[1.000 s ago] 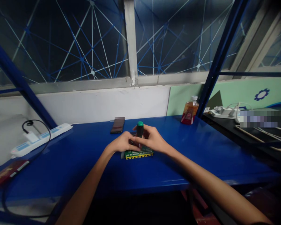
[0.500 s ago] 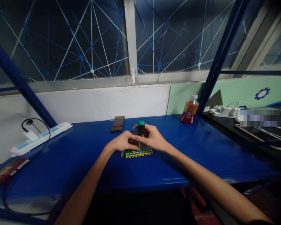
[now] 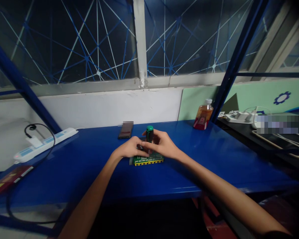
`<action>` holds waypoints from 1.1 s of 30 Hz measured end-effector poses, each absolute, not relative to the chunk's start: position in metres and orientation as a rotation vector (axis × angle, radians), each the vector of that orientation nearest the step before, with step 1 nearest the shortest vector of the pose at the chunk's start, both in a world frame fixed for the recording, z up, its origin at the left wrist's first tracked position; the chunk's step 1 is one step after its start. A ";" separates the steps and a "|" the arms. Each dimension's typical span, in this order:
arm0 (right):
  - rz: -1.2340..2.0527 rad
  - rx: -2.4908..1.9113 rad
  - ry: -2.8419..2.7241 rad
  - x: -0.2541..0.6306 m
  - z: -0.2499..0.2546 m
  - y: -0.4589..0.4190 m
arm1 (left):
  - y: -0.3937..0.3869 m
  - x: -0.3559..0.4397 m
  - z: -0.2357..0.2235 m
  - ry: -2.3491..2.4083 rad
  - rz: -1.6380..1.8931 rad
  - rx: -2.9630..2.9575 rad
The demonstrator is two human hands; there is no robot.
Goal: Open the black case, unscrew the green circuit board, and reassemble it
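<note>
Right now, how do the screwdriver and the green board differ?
Pose: the screwdriver is nearly upright in the right hand; the green board lies flat on the blue table.
Shape: the screwdriver is slim, the green board broad.
Look: the screwdriver has a black handle with a green top; the green board has a yellow front edge.
Both show green.

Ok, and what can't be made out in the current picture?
All in the head view:
- Green board: far part hidden by the hands.
- Screwdriver: tip too small to tell whether it touches the board.
- Left hand: some fingertips hidden by the right hand.
- Phone: screen blurred.
- Bottle: label too small to read.
</note>
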State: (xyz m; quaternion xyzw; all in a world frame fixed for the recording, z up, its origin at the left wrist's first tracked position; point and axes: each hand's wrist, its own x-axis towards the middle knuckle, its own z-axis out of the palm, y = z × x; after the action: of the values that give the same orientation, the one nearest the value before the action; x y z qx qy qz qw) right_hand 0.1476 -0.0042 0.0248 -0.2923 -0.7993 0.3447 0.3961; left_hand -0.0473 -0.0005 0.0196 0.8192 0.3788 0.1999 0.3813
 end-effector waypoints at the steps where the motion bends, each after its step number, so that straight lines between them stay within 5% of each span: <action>1: 0.876 -0.738 -2.028 0.148 0.025 -0.005 | -0.001 -0.047 0.019 0.973 0.515 2.090; 33: 0.937 -0.683 -2.052 0.147 0.027 -0.007 | 0.003 -0.047 0.013 0.885 0.533 2.129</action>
State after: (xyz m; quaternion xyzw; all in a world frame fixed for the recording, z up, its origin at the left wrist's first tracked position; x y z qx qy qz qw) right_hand 0.1475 -0.0071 0.0266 -0.2676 -0.8045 0.3674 0.3822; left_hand -0.0469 0.0034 0.0126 0.8329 0.3461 0.2085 0.3782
